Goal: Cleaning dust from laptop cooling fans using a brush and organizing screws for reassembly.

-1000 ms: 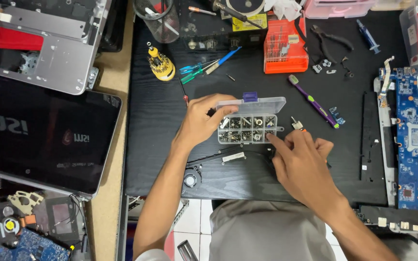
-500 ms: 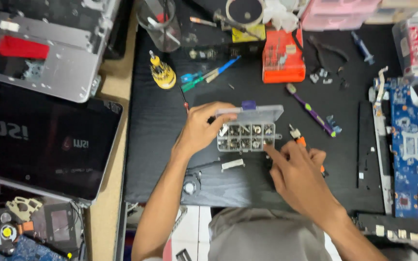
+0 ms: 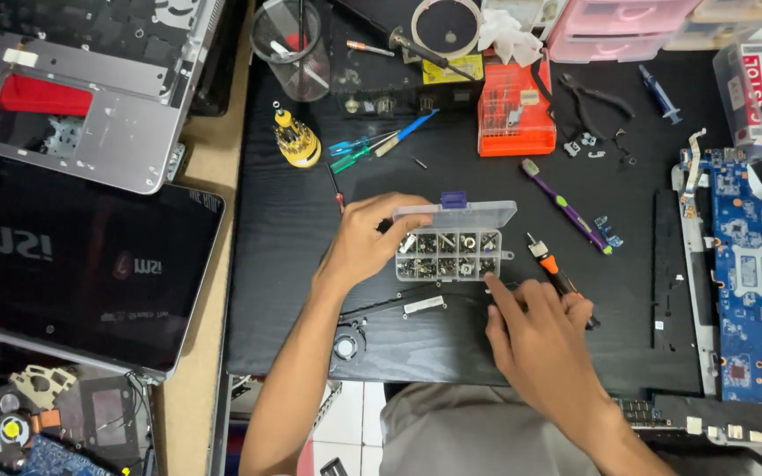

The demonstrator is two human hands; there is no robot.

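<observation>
A small clear plastic parts box (image 3: 454, 254) with several compartments of screws sits on the black desk mat (image 3: 293, 291), its lid (image 3: 457, 212) tilted open. My left hand (image 3: 369, 238) grips the box's left end. My right hand (image 3: 535, 330) rests just below the box's right corner, index finger pointing at its front edge; whether it pinches a screw is hidden. A small orange-handled screwdriver (image 3: 550, 265) lies right beside that hand.
A purple brush tool (image 3: 566, 216), orange bit case (image 3: 515, 120), yellow screwdriver set (image 3: 296, 141) and loose screwdrivers (image 3: 372, 145) lie behind. A blue circuit board (image 3: 747, 282) sits right. A dark laptop lid (image 3: 72, 273) and grey laptop chassis (image 3: 72, 97) lie left. Small fan (image 3: 346, 345) near front.
The view has shifted slightly. My right hand has drawn in toward the box's lower right corner; my left hand stays on the box.
</observation>
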